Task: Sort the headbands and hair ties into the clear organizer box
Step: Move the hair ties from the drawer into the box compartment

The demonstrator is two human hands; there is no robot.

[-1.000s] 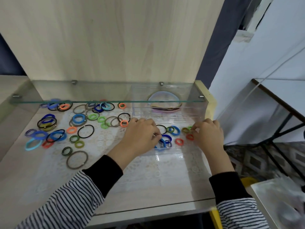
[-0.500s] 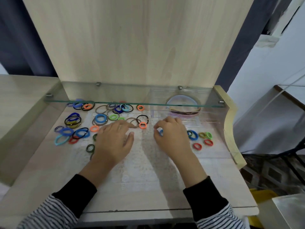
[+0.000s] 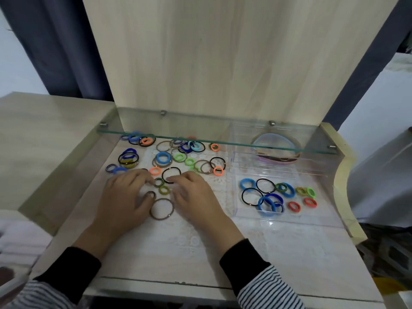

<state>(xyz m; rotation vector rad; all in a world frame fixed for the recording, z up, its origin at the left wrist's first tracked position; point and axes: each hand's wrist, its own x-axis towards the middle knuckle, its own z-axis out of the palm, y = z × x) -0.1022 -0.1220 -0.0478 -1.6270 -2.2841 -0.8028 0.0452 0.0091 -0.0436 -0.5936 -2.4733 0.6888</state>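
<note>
Loose hair ties [image 3: 166,158], soft fabric-covered rings in blue, green, orange, brown and black, are spread over a white lace mat [image 3: 178,237] on the left of the pale wood-grain desk [image 3: 289,259]. The left hand [image 3: 128,197] is laid palm-down on them, fingers loosely bent and slightly spread, thumb tip touching a small dark tie [image 3: 150,194]. The right hand [image 3: 194,197] is set just beside it, fingers relaxed, tips resting at the near edge of a thin black tie [image 3: 171,175]. A large brown tie [image 3: 162,208] is seen between the two hands.

To the right, the clear organizer box [image 3: 278,217] is seen, hard plastic and rectangular. Blue, black, striped green, yellow and red ties are held in its near compartment; curved headbands [image 3: 276,150] are stacked in the far one, under a glass shelf [image 3: 218,139].
</note>
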